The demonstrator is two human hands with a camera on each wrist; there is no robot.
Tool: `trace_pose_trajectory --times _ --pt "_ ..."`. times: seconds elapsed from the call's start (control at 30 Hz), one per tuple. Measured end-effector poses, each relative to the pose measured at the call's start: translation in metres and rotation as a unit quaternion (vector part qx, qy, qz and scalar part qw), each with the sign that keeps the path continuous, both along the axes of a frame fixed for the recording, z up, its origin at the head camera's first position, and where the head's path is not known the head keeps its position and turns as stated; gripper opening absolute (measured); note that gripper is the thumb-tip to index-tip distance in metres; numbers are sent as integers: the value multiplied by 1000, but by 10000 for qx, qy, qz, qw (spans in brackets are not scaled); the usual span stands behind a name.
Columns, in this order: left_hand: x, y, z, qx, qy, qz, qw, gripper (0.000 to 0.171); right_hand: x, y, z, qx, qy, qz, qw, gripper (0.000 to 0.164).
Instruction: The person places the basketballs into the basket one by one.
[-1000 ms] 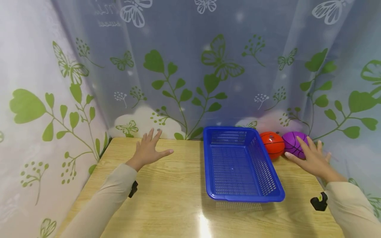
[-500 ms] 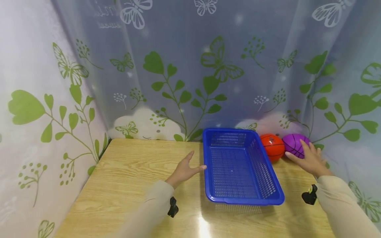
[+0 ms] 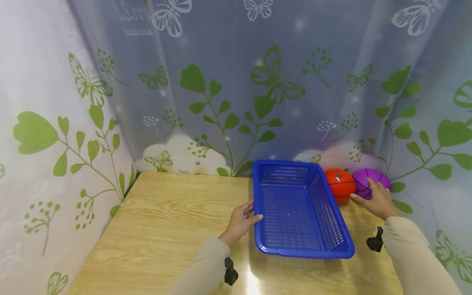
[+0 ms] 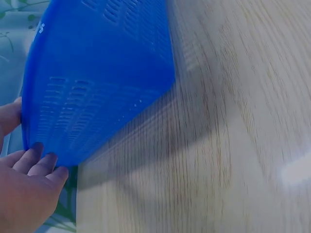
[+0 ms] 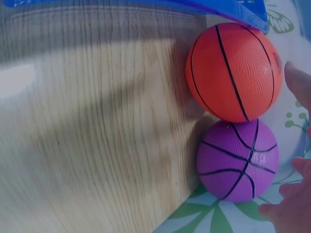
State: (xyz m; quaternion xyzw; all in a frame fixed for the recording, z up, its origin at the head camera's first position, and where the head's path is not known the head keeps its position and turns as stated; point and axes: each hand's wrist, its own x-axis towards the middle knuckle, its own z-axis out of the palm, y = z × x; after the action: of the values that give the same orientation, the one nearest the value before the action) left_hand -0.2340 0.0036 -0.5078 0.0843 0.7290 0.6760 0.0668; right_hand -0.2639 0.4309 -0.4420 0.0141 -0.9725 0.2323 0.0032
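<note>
A blue plastic basket (image 3: 306, 254) with slotted walls rests on the wooden table. My left hand (image 3: 239, 223) grips its left rim, thumb over the top; in the left wrist view the fingertips (image 4: 43, 165) lie against the outer wall of the basket (image 4: 97, 73). A small orange-red basketball (image 3: 340, 185) lies beside the basket's right wall, touching a purple basketball (image 5: 238, 160). My right hand (image 3: 380, 200) is held over the purple ball's near side, thumb and fingers spread. The right wrist view shows a gap between its fingers and both balls.
A patterned curtain (image 3: 217, 110) with green leaves and butterflies stands behind the table and along both sides. Both balls lie at the table's far right corner, close to the curtain. Wooden tabletop (image 3: 177, 205) stretches left of the basket.
My left hand has moved right, from over the left part of the table to the basket's rim, and taken hold of it. The right hand has shifted slightly left and closer to the balls.
</note>
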Motion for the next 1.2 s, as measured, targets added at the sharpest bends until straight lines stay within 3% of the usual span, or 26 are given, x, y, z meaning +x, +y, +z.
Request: trace_pose_trajectory --times 0.13,0.5,0.7,0.83,0.97,1.1,1.2 --pt "2 2 0 355 -204 183 9990 58 -8 -9 -7 -114 105 205 9997 91" --pt "5 7 -1 433 -306 394 9978 56 -24 -22 -17 66 196 432 9989 82" --pt "16 3 19 445 -324 352 9979 53 -29 -28 -22 18 -337 443 9984 88" --pt "23 2 28 454 -274 302 9981 52 -22 -31 -24 -59 -653 402 9970 88" --pt "16 4 15 417 -308 329 9981 53 -16 -30 -29 -87 -689 464 9965 85" --pt "7 6 -2 324 -349 393 9981 54 -11 -26 -36 -123 -318 738 9967 82" --pt "5 5 -5 303 -374 399 9980 55 -6 -23 -42 -147 -122 943 9954 80"
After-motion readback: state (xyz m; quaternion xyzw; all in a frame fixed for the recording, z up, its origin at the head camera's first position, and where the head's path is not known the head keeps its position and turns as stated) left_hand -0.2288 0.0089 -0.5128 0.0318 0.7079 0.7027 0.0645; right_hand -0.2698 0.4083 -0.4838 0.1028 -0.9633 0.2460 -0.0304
